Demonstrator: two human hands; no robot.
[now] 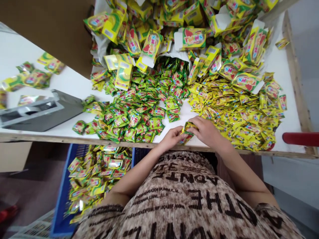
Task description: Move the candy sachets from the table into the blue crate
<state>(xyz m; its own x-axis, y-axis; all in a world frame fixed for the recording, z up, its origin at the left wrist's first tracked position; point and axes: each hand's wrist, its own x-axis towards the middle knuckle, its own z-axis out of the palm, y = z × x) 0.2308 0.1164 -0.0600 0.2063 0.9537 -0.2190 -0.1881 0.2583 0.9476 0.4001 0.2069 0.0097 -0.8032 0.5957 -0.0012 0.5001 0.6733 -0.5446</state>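
Sachet-heaped table (74, 86); left hand (171, 137), right hand (205, 129) pinch packets (187, 131).

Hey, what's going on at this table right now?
A person is at a white table, hands together at its near edge. The left hand and right hand grip a small bundle of sachets. A green sachet pile lies left of the hands, a yellow sachet pile right, printed cartons behind. A blue crate below holds more.
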